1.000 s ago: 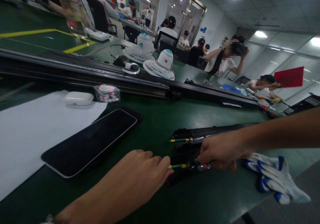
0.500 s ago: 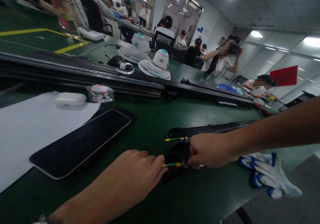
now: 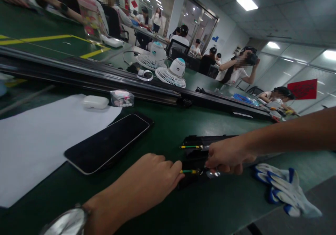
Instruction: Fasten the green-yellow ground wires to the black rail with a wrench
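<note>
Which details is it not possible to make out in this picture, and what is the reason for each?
All in the head view:
Left end of the lower green-and-yellow wire: covered by the left hand.
What, if anything, the right hand holds: hidden by its own fingers.
Time on the wristwatch: blurred, and cut off by the bottom edge.
Rest of the white paper: cut off by the left edge.
Marks on the red sheet: too small and blurred.

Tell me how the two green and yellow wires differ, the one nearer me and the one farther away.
The near wire has its left end pinched in the left hand, while the far wire has its left end free. The near wire's left tip is mostly hidden; the far wire shows yellow at both ends. Both have a green middle and run roughly parallel.
</note>
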The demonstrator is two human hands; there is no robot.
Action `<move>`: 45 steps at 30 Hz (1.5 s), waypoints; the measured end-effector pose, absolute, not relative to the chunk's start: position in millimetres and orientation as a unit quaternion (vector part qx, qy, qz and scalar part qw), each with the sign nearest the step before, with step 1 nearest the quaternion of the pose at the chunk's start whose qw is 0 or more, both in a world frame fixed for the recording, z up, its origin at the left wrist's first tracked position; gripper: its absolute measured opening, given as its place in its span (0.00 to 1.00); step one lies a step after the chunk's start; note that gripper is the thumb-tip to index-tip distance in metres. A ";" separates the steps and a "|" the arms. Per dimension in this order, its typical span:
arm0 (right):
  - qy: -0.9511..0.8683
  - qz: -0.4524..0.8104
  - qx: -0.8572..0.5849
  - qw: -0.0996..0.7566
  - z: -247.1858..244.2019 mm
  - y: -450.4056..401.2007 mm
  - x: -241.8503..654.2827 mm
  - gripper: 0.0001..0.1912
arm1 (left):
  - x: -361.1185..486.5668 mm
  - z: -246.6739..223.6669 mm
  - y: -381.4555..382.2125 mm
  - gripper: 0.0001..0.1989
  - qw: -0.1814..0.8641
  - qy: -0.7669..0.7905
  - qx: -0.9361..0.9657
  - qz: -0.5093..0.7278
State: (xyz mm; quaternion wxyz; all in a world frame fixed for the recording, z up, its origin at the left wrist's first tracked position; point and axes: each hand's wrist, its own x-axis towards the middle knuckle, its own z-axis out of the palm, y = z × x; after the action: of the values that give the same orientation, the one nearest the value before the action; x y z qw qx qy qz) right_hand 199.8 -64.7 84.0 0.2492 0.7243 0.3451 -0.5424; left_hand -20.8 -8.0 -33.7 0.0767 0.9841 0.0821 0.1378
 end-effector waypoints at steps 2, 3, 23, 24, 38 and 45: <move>0.333 -0.550 0.725 0.245 83.8 -66.0 198.2 0.15 | -21.3 -35.1 -8.2 0.04 0.081 0.085 0.984 0.137; 0.332 -0.549 0.727 0.244 84.4 -66.2 196.3 0.15 | -21.3 -35.5 -8.2 0.04 0.082 0.086 0.983 0.137; 0.443 -0.436 0.737 0.267 98.6 -65.2 185.4 0.14 | -21.1 -36.9 -9.5 0.05 0.089 0.074 0.981 0.154; 0.439 -0.446 0.734 0.264 98.0 -67.3 187.7 0.13 | -21.6 -38.3 -9.3 0.05 0.095 0.074 0.981 0.152; 0.419 -0.457 0.743 0.251 94.9 -78.6 195.2 0.11 | -20.7 -44.2 -6.6 0.04 0.099 0.060 0.981 0.158; 0.408 -0.465 0.742 0.258 90.7 -76.3 191.2 0.13 | -20.9 -46.0 -6.6 0.05 0.099 0.066 0.980 0.158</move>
State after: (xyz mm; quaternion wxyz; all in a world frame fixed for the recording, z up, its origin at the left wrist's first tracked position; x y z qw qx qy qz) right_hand 191.2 -76.3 90.7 0.2581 0.7422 0.4080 -0.4648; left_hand -20.9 -6.6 -46.0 0.0991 0.9802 0.0661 0.1580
